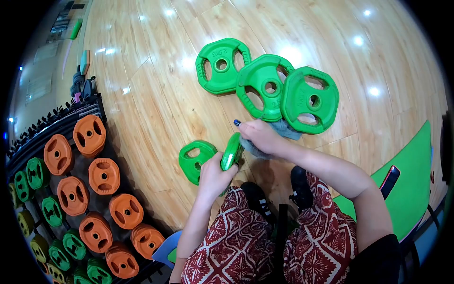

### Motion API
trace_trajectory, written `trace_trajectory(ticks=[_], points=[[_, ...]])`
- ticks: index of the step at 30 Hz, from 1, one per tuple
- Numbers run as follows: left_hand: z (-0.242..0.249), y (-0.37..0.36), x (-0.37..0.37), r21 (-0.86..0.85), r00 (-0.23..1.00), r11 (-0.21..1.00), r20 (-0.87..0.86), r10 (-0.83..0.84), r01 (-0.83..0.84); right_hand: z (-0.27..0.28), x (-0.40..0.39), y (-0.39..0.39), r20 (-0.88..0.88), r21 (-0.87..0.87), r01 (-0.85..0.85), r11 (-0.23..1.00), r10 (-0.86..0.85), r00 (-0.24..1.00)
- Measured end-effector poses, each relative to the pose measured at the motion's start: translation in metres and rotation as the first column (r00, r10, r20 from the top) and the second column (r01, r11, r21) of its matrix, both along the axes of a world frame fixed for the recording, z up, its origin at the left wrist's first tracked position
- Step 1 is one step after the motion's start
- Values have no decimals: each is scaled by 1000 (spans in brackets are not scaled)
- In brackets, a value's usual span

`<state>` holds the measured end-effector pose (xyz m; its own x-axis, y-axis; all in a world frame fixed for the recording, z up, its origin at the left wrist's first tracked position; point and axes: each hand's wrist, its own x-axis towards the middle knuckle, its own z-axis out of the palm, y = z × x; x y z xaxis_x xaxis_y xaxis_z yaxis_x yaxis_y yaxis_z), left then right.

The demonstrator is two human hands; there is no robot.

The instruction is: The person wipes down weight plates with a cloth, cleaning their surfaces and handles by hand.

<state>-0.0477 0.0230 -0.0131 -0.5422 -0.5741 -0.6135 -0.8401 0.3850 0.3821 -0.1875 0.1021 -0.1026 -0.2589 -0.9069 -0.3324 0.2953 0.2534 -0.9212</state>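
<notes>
A green weight plate (231, 152) is tilted up on its edge, and my left hand (215, 175) is wrapped round its near side. My right hand (259, 136) grips a grey cloth (255, 149) against the plate's right side; its fingertips are partly hidden. Just left of the held plate, another green plate (186, 163) lies on the floor, partly covered by my left hand. Beyond my right hand are a green plate marked 2.5KG (222, 47), a middle green plate (255, 78) and a right green plate (326, 94), overlapping in a row. Grey fabric (286, 128) shows beneath them.
A rack on the left carries orange plates (90, 135), green plates (52, 211) and yellowish ones. Dumbbells (75, 83) stand behind it. On the right, a phone (390, 181) lies on a green mat (409, 189). My shoes (257, 199) are on the wooden floor (151, 94).
</notes>
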Motion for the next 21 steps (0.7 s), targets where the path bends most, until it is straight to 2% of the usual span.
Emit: trace_trajectory(ticks=[2,5,6,10,13,18,21], points=[[1,3,-1,9,1000,1000,-14,18,-18,10,-9,4,157,32,110,993,-113,981],[3,6,-1,-20,999,1000,-39,20,-21,4,-14,8,136,30,154,988,-156,978],[3,4,0,-53,1000,999,-24,-10,9,6,-15,9,200,22,168,985,-169,965],[5,1,3,-117,996,989,-3,-90,89,14,-19,15,201,-15,181,983,-174,964],[7,1,4,-117,994,987,-4,-109,108,22,-20,17,174,-40,259,965,-249,953],[9,1,1,-126,995,988,-45,-94,88,39,-28,13,252,-52,345,937,-322,913],[7,4,-9,-145,991,982,-36,-129,123,49,-22,7,214,-86,322,943,-298,930]])
